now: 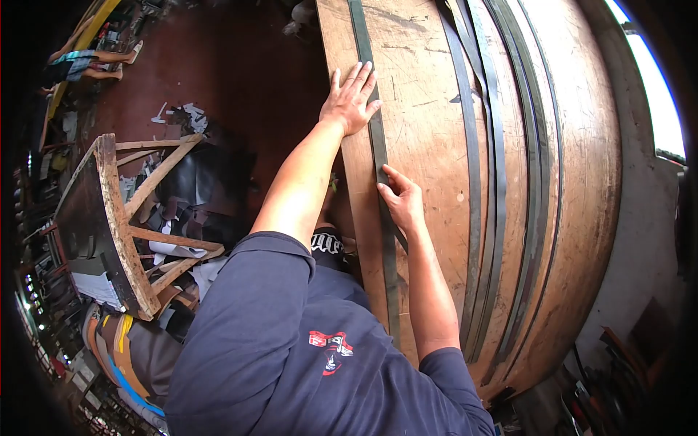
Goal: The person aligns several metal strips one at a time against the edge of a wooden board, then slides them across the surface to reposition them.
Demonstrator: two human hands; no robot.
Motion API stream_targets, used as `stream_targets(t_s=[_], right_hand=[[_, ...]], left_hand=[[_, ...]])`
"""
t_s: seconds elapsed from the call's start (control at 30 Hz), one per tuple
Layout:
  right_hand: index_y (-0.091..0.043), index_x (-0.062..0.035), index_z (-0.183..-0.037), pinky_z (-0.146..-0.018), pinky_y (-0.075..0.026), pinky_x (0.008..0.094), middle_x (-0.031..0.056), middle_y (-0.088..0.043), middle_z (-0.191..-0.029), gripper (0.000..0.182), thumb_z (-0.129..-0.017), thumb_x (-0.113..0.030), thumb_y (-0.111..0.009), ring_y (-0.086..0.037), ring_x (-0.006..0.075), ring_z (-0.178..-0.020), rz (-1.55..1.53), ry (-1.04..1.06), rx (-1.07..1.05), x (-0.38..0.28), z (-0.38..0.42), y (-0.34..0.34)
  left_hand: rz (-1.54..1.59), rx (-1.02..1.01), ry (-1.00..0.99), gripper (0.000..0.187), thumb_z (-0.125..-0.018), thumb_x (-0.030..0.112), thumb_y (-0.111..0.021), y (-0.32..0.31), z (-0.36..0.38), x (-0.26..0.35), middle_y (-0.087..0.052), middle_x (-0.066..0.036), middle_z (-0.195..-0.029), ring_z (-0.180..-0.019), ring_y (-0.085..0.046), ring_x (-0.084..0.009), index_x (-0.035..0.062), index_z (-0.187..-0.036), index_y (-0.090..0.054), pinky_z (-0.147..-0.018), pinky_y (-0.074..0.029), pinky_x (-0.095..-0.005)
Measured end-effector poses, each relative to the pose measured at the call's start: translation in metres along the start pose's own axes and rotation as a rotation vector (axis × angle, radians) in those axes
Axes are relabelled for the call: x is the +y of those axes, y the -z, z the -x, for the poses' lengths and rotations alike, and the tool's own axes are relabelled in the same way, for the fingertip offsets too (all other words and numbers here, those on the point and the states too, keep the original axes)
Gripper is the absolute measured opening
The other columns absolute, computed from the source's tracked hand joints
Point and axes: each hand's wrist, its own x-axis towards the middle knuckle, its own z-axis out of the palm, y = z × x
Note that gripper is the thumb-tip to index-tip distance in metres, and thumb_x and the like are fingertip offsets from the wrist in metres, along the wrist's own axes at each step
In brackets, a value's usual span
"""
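A long dark leather-like strip [379,149] runs lengthwise near the left edge of a wooden table [429,203]. My left hand [350,102] lies flat across this strip and the bare wood beside it, fingers stretched out. Lower down, my right hand [404,203] has its thumb and forefinger at the strip's right edge, with the other fingers curled. A short dark piece shows slanting out beside my right wrist; its link to the strip is partly hidden. Several more dark strips [472,145] lie lengthwise on the right part of the table.
To the left stands a wooden-framed stand [120,218], with dark and white scraps [193,182] heaped behind it. Rolled material [145,356] sits at lower left. A person's legs [102,62] show at upper left. A wall [629,240] rises beyond the table's right side.
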Motion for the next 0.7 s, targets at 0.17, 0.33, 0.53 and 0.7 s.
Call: stream_targets(t_s=[0.17,0.33,0.53,0.7], right_hand=[[-0.064,-0.0047,-0.125,-0.067,-0.047,0.0217,-0.0024,-0.06,-0.082,0.042,-0.084,-0.006,-0.071,-0.051,0.0049,-0.071,-0.03,-0.012,0.009,0.0,0.0,-0.002],[-0.064,-0.0047,-0.125,-0.067,-0.047,0.0218,-0.0028,-0.06,-0.082,0.042,-0.084,-0.006,-0.071,-0.051,0.0048,-0.071,0.026,-0.011,0.014,-0.001,0.0,-0.001],[-0.064,-0.0055,-0.125,-0.065,-0.047,0.0222,-0.0027,-0.059,-0.079,0.043,-0.083,-0.007,-0.071,-0.051,0.005,-0.069,0.023,-0.007,0.019,0.007,-0.003,-0.001],[-0.065,-0.0056,-0.124,-0.063,-0.046,0.0231,-0.0025,-0.056,-0.075,0.043,-0.082,-0.009,-0.072,-0.05,0.0057,-0.067,0.055,-0.015,0.036,0.013,-0.007,-0.003]], left_hand=[[0.01,-0.001,0.003,0.064,-0.099,0.045,-0.042,0.002,0.0,0.001,-0.014,-0.007,-0.162,-0.149,-0.012,-0.0225,0.01,-0.151,-0.029,-0.119,-0.005,-0.0533],[0.015,-0.005,0.002,0.064,-0.099,0.045,-0.042,0.002,0.0,0.0,-0.014,-0.007,-0.162,-0.149,-0.011,-0.0219,0.0091,-0.15,-0.03,-0.119,-0.004,-0.0533],[0.026,0.004,-0.002,0.064,-0.098,0.045,-0.042,0.002,0.0,0.0,-0.014,-0.007,-0.162,-0.149,-0.012,-0.0218,0.0087,-0.15,-0.03,-0.119,-0.005,-0.0534],[0.026,0.005,-0.003,0.065,-0.098,0.045,-0.043,0.003,0.0,0.001,-0.014,-0.007,-0.162,-0.149,-0.011,-0.0221,0.0088,-0.151,-0.03,-0.119,-0.005,-0.0536]])
